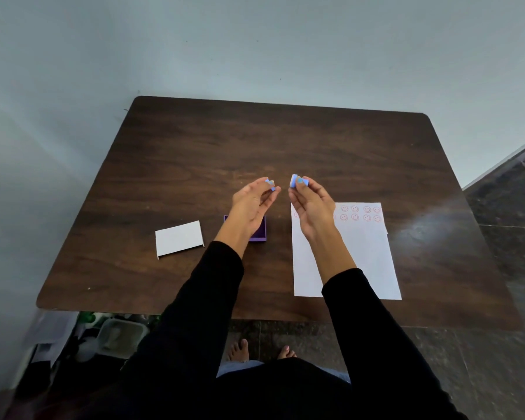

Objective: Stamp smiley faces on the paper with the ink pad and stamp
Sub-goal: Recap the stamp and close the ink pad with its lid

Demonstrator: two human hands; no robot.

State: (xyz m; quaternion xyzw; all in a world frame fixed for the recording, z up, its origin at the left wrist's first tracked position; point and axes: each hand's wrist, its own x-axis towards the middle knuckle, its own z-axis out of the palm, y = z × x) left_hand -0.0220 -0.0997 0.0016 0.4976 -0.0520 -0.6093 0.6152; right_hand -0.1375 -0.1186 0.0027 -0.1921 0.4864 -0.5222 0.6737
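Note:
Both my hands are raised above the middle of the dark wooden table (pixel 194 153). My right hand (pixel 311 207) pinches a small blue stamp (pixel 296 180) at its fingertips. My left hand (pixel 253 204) pinches a smaller blue piece (pixel 271 184), perhaps the stamp's cap; the two pieces are a short gap apart. A purple ink pad box (pixel 259 233) lies on the table beneath my left wrist, mostly hidden. The white paper (pixel 367 262) lies at the right, with two rows of red smiley faces (pixel 361 213) along its top.
A white lid or card (pixel 179 238) lies left of the ink pad. The wall runs close behind the table. Below the table's near left edge are plastic containers (pixel 115 331) on the floor. My bare feet (pixel 255 350) show under the front edge.

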